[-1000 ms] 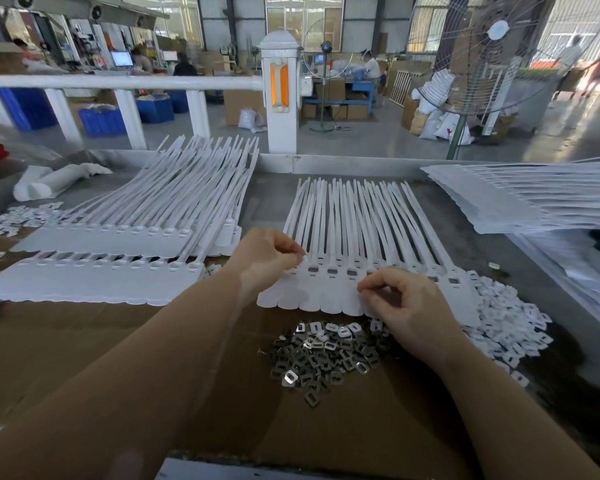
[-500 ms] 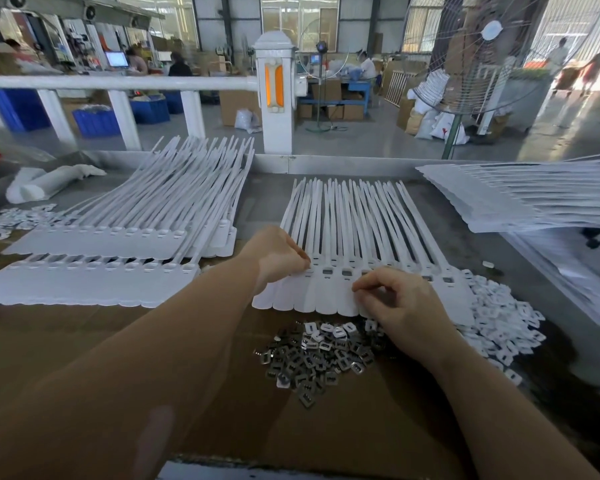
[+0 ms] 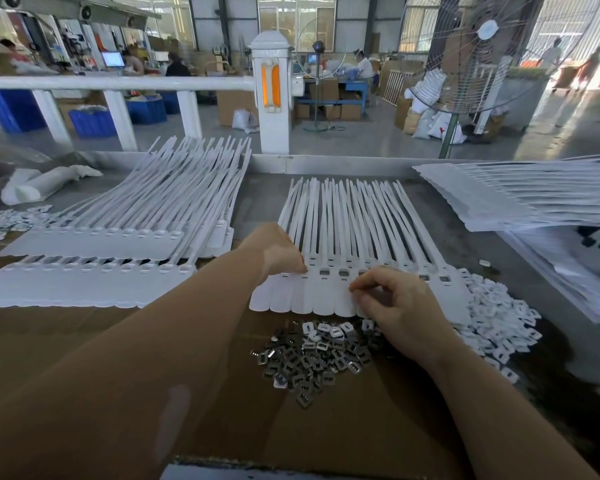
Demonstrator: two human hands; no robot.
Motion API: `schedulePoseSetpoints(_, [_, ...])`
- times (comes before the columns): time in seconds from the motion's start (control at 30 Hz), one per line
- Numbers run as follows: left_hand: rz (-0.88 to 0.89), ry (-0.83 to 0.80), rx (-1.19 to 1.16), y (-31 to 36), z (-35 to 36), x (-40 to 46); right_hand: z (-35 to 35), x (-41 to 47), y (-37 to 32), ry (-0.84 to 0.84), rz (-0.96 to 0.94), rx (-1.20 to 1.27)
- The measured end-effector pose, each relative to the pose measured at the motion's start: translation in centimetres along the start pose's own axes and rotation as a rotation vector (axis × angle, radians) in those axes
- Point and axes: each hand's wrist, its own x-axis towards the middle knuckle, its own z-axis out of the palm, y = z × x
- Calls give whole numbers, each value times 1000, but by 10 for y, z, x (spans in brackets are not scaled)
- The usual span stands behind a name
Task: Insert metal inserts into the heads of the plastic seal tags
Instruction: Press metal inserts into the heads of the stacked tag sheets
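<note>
White plastic seal tag strip [image 3: 326,296]: your left hand [image 3: 281,252] pinches head row, seating insert. Right hand [image 3: 400,311] curled, contents hidden. Next: pick grey metal insert from pile [image 3: 312,358].

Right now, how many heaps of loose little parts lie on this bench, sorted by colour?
Silver metal inserts: 1 heap
White plastic pieces: 2 heaps, one at right, one at far left
Total: 3 heaps

Left hand [image 3: 278,251] with fingers curled downward, right hand [image 3: 399,313] fingers bent, thumb and forefinger pinched
</note>
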Motion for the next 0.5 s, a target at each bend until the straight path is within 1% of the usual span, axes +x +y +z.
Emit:
schedulePoseSetpoints(0.1, [-2,-2,33,2,0,0,0,0,-1,0,-1,-9])
schedulePoseSetpoints(0.17, [-21,20,-1,2,0,1,-1,0,-1,-3,0,-11])
schedulePoseSetpoints(0.23, [2,24,-40,0,0,-2,-1,0,-1,-2,0,-12])
schedulePoseSetpoints(0.33, [84,68,-168,-9,-1,-11,-1,0,-2,2,-6,-13])
schedulePoseSetpoints(0.4, [174,91,-219,-14,-1,-19,-1,0,-2,4,-11,-14])
schedulePoseSetpoints(0.43, [230,69,-217,-15,-1,-24,-2,0,-2,4,-13,-17])
schedulePoseSetpoints(0.5, [338,-30,-179,-16,1,-35,-2,0,-2,7,-20,-22])
